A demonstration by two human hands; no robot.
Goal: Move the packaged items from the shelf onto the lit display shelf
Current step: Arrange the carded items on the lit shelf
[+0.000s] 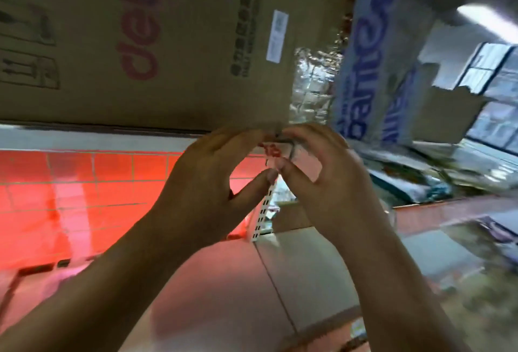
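Holding one small red-printed packet at centre, pinched between the fingertips of my left hand and right hand; not yet on the red-lit display shelf at 9 o'clock; packaged stock at 3 o'clock left to move, by my reckoning.

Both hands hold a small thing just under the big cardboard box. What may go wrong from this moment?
1. The left hand and right hand seem to pinch the small packet only with the tips of the fingers, so it may slip and fall.
2. The knuckles are close under the cardboard box; lifting higher might knock or shift it.
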